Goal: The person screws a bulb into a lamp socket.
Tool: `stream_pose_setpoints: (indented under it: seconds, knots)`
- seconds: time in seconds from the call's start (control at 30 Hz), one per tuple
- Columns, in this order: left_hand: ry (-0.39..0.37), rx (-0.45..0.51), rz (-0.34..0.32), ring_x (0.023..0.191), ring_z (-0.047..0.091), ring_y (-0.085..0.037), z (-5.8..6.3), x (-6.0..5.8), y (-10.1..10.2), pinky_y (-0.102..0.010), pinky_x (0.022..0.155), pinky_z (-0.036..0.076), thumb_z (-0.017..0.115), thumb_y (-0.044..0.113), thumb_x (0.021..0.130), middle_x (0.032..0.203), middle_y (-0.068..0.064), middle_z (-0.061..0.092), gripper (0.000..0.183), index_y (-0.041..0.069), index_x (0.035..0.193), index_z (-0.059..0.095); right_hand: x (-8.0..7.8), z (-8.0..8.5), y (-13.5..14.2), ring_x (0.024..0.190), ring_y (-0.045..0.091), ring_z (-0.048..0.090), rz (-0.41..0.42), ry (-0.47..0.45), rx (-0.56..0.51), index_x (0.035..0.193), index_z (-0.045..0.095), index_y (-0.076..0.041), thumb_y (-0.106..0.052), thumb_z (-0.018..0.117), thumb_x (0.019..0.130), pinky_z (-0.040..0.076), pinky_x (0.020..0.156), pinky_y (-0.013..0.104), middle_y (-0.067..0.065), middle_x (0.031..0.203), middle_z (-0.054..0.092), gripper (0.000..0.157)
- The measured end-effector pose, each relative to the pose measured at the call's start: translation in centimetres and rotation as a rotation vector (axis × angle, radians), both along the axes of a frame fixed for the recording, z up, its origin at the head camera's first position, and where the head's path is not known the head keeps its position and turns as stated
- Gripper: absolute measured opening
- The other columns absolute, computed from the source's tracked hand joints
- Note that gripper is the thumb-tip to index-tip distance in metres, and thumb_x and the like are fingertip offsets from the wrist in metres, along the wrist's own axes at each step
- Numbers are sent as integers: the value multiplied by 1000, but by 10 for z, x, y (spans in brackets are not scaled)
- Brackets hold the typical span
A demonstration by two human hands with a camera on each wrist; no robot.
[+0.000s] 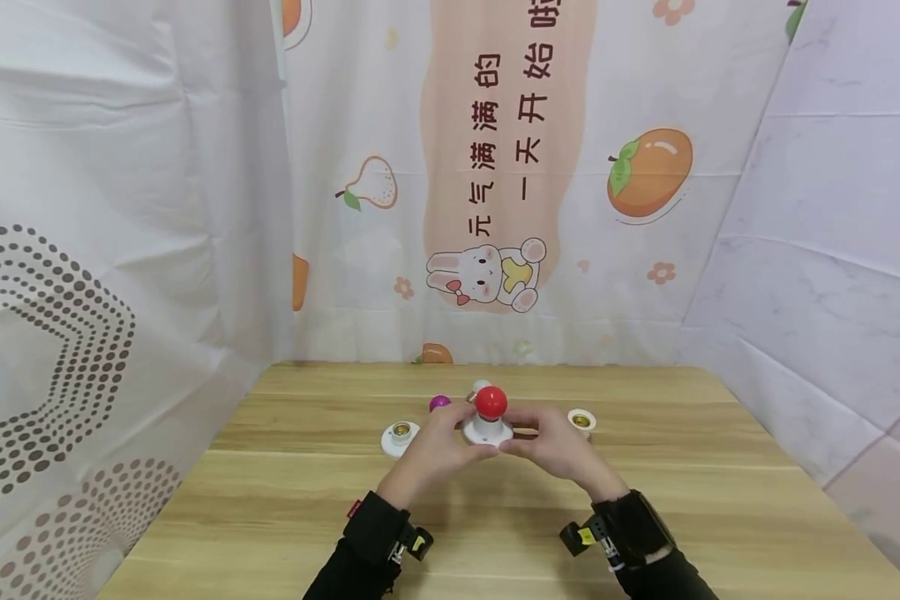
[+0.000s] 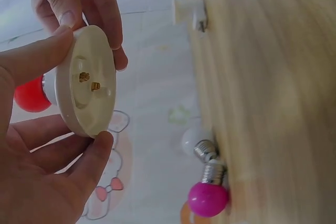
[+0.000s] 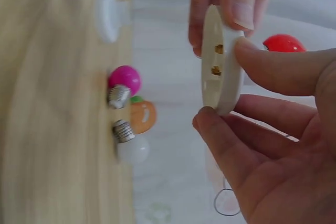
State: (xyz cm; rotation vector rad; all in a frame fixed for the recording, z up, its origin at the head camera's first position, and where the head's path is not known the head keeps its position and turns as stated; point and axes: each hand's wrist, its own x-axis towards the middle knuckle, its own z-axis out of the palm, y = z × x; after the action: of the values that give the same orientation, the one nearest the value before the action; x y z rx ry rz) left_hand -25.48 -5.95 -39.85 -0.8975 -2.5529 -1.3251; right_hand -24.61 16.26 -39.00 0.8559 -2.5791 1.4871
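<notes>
Between both hands is a round white lamp holder (image 1: pixel 487 432) with a red bulb (image 1: pixel 491 402) seated in it, raised above the table. My left hand (image 1: pixel 438 442) pinches the base's rim from the left, thumb on the near side. From the right, my right hand (image 1: pixel 558 442) grips the same rim with thumb and fingers. Both wrist views show the hollow underside of the base (image 2: pixel 97 100), with two brass terminals inside. Most of the red bulb is hidden by the base and fingers in the right wrist view.
A magenta bulb (image 2: pixel 208 199) and a white bulb (image 2: pixel 194 141) lie on the wooden table (image 1: pixel 315 500), metal ends towards each other. One bare lamp holder (image 1: pixel 399 440) sits left of the hands, another (image 1: pixel 582 419) to the right. A printed curtain (image 1: pixel 375 275) hangs behind.
</notes>
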Motion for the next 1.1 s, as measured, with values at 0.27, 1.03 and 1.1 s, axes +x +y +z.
stream_pose_setpoints:
  seconds: [0.27, 1.03, 1.1]
  knots:
    - [-74, -43, -4, 113, 62, -15, -11, -5, 7, -34, 94, 52, 85, 34, 84, 122, 2, 69, 53, 14, 130, 68, 3, -11, 6, 111, 35, 68, -73, 29, 104, 120, 72, -1, -14, 80, 88, 59, 88, 42, 16, 119, 71, 35]
    - [-135, -176, -75, 79, 57, -2, -45, -2, 51, -21, 73, 49, 93, 28, 73, 92, 7, 70, 42, 10, 107, 75, 20, -41, 43, 101, 32, 71, -53, -8, 228, 101, 75, -7, -16, 85, 82, 58, 87, 47, 6, 105, 74, 24]
    - [-136, -195, -74, 77, 56, -2, -44, -1, 55, -20, 72, 48, 93, 28, 73, 90, 8, 69, 42, 10, 106, 76, 20, -43, 45, 100, 32, 71, -53, -7, 232, 99, 75, -6, -14, 85, 81, 58, 86, 47, 7, 103, 74, 22]
